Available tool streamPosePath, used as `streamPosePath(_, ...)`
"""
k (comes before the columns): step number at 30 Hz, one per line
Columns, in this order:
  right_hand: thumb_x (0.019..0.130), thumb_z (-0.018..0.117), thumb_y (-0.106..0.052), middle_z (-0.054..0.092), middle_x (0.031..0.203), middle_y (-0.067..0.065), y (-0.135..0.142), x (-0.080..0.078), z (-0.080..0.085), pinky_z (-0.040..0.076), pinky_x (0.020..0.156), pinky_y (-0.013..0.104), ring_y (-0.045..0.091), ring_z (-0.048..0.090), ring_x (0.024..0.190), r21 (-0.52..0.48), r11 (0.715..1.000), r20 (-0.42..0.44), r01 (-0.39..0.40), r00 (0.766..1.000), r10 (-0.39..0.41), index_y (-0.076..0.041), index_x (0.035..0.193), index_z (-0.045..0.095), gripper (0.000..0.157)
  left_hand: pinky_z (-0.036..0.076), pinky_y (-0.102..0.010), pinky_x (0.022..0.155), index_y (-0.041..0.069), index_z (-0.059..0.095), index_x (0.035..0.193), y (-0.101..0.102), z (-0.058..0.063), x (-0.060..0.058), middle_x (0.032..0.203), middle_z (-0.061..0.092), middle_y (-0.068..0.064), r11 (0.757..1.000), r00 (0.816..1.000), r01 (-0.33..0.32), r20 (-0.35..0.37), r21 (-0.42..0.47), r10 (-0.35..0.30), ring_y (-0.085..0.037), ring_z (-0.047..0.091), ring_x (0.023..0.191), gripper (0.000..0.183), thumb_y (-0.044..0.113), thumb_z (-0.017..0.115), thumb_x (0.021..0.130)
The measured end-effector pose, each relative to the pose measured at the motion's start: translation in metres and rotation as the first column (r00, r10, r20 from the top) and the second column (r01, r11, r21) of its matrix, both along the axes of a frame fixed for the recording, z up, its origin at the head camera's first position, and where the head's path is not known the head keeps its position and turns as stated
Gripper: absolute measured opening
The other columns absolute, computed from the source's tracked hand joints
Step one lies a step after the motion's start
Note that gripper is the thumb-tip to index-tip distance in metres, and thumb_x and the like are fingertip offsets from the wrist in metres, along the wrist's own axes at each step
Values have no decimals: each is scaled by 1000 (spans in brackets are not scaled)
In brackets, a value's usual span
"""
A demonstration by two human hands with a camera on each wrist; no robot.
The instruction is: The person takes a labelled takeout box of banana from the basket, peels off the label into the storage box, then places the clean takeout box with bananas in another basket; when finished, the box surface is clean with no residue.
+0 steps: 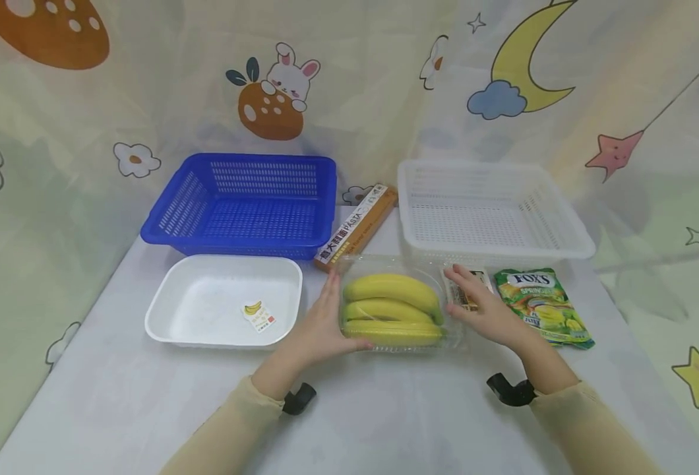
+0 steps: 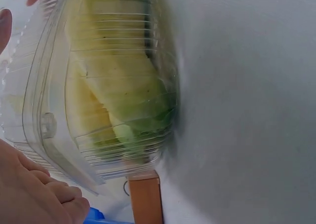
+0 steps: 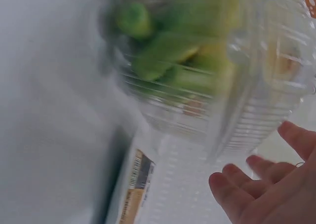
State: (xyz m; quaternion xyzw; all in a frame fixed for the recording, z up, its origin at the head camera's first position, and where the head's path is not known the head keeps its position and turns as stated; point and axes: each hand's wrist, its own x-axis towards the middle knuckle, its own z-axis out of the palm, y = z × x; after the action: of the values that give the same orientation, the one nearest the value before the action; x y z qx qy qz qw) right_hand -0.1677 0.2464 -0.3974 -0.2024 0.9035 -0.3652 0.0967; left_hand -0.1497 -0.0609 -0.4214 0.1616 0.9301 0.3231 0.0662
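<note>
A clear plastic box of yellow bananas (image 1: 392, 310) rests on the white table in the head view. My left hand (image 1: 320, 323) lies along the box's left side, thumb spread toward its front edge; the left wrist view shows its fingers (image 2: 44, 194) beside the lid rim. Off the box's right side, my right hand (image 1: 486, 313) has its fingers spread and extended. In the right wrist view those fingers (image 3: 237, 189) stand apart from the clear wall. Greenish banana ends (image 3: 163, 61) show blurred through the plastic. A small labelled pack (image 1: 467, 280) is partly hidden behind my right hand.
Left of the box sits a white tray (image 1: 207, 330) with a banana card (image 1: 258, 315) in it. Behind are a blue basket (image 1: 239, 251), a pasta box (image 1: 358, 227) and a white basket (image 1: 498, 253). A green FOX'S candy bag (image 1: 542, 307) lies at the right.
</note>
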Motion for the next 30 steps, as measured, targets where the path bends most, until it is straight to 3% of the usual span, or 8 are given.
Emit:
streamPosePath(4,90,55,-27,5,150,25,-1,5,-11,19,98,70,47,4,136,4,1000,-2,11,1000,-11,-1,143,21,69,20,-46,111,6,-7,145,1,-4,-2,153,-9,-9,1000,1000,-4,-3,-15,4,-28,7,140,134,65,73,55)
streamPosePath(12,86,61,-25,-4,150,24,-5,11,-27,16,95,73,51,4,134,-18,1000,15,20,1000,-20,-4,146,10,82,18,-44,112,6,-8,145,2,-5,-3,153,-10,-8,1000,1000,-22,20,-1,22,-26,5,141,133,63,73,57)
streamPosePath(21,68,76,-41,-16,151,16,-7,15,-35,10,100,71,44,-8,137,-64,998,11,11,1000,-10,-15,147,-7,117,17,-41,112,11,-12,145,2,-10,-4,153,-11,-3,999,999,-33,27,41,32,-23,6,141,132,58,76,58)
streamPosePath(30,67,79,-34,-13,152,14,-12,17,-39,13,100,70,42,-4,138,-16,997,-2,73,997,-73,-11,146,-6,119,18,-41,112,8,-8,145,2,-12,-6,153,-7,-5,999,1000,-26,1,47,26,-25,8,141,131,62,73,58)
